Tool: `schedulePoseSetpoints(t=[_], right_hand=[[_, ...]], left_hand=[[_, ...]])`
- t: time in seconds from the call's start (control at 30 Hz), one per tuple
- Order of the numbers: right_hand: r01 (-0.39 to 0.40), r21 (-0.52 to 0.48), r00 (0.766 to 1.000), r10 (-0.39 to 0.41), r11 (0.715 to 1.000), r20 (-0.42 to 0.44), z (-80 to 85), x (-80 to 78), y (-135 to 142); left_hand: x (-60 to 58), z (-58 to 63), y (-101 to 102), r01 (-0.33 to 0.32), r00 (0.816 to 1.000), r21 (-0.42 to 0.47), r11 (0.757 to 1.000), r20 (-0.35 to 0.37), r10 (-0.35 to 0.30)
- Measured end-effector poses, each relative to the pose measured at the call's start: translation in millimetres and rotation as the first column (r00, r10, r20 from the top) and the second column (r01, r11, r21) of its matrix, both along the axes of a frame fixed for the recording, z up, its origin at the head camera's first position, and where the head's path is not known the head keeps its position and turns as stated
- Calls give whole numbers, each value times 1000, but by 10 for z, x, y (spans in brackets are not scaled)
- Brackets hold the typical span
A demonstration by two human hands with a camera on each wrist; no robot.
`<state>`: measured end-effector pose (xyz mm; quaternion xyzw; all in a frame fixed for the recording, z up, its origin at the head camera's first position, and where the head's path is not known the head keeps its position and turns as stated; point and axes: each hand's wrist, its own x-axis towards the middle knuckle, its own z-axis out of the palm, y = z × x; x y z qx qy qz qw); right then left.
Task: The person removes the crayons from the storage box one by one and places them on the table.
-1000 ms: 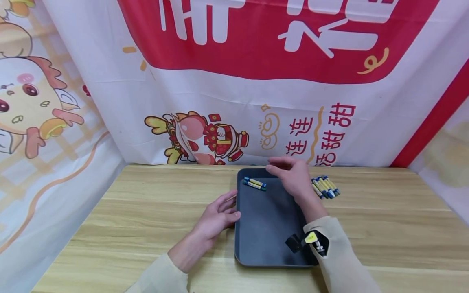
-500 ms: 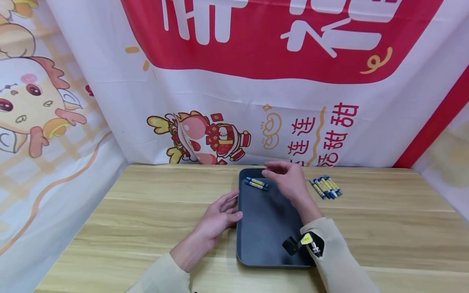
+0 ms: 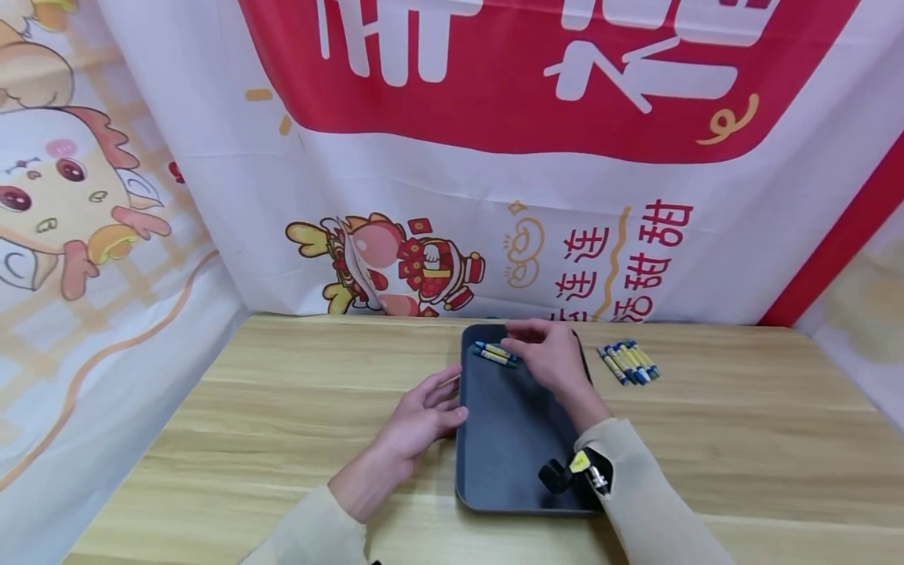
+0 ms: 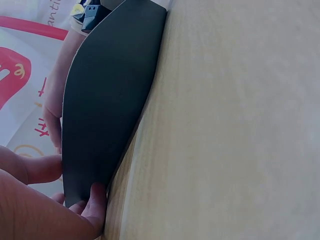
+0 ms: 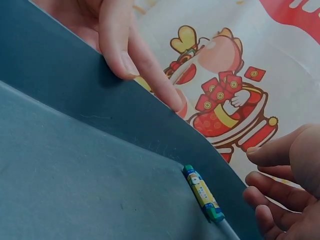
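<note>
A dark grey rectangular tray (image 3: 494, 455) lies on the wooden table. Two crayons (image 3: 490, 357) with yellow wrappers rest side by side near its far left corner; one with green ends (image 5: 204, 192) shows in the right wrist view. My left hand (image 3: 417, 420) pinches the tray's left rim, its thumb over the inside and fingers against the outer wall (image 4: 110, 85). Over the tray's far end hovers my right hand (image 3: 554, 361), just right of the crayons. Its fingers are loosely bent, with nothing seen between them and the thumb (image 5: 270, 152).
Several more crayons (image 3: 628, 362) lie in a row on the table (image 3: 741, 424), right of the tray. A printed cloth (image 3: 395, 173) hangs along the table's back edge. Another patterned cloth (image 3: 92, 337) hangs at the left.
My right hand has moved from the tray's far rim left and slightly nearer to me, toward the two crayons in the tray. My left hand keeps its place on the rim.
</note>
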<state>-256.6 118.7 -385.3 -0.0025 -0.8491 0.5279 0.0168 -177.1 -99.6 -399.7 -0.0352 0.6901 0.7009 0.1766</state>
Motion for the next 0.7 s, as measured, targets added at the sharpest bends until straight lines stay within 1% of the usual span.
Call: schedulePoseSetpoints(t=[0.1,0.27,0.4,0.7], right_hand=[[4,11,1000,-4,1000,3,-22,-5,17],[-12,52,1000,12,999,1,-43,-13,-1],[-11,61,1000,11,998,12,-56,-15,-27],[26,93,999,-30,995,38,-144,-46,-54]], left_hand=[[-1,2,11,1,1000,2,1000,5,-1],[6,7,16,-2,1000,10,1000,-7,3],[11,5,13,-9,1000,11,1000,-15,9],[3,-8,29,-11,1000,8,1000,-15,11]])
